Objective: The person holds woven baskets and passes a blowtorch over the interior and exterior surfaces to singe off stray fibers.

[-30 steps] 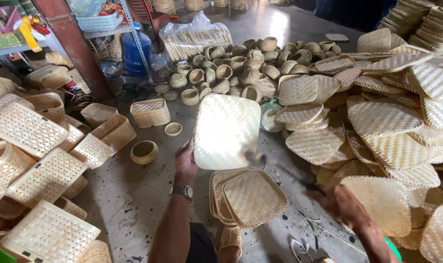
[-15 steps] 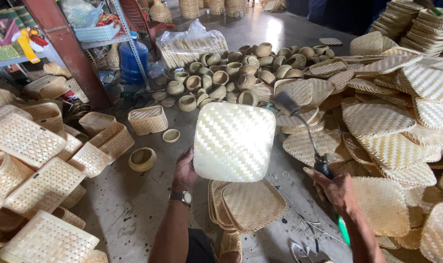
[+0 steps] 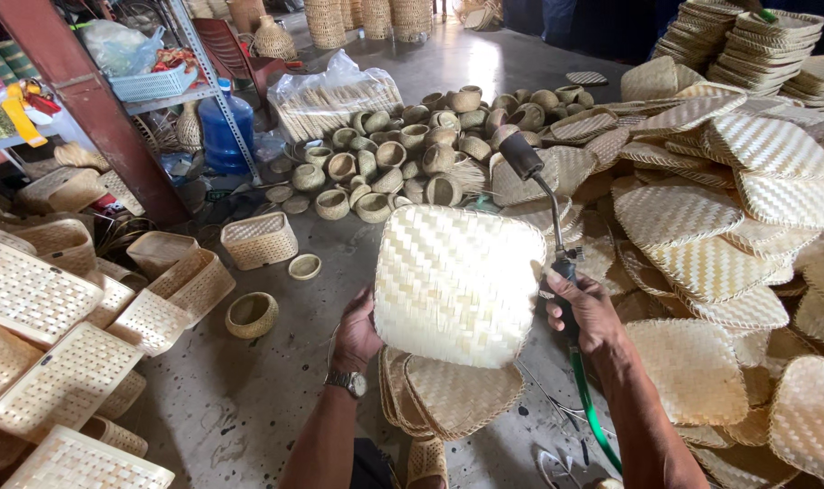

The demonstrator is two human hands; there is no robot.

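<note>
My left hand (image 3: 356, 335) grips the left edge of a square woven bamboo tray (image 3: 457, 282) and holds it upright in front of me. A watch sits on that wrist. My right hand (image 3: 586, 310) is closed on the handle of a gas torch (image 3: 543, 195) with a black nozzle and a bent metal neck. The nozzle rises just right of the tray's top corner, and a green hose runs down from the handle. Below the tray lies a stack of similar woven trays (image 3: 448, 398) on the floor.
Many woven trays (image 3: 702, 226) cover the floor to the right, with tall stacks (image 3: 747, 45) behind. Several small round baskets (image 3: 403, 154) sit ahead. Rectangular woven baskets (image 3: 59, 344) pile up on the left, near a blue water jug (image 3: 226, 131) and a metal shelf.
My right hand came up from the lower right with the torch and now holds it beside the tray. The tray has been raised and brought closer and now faces me.
</note>
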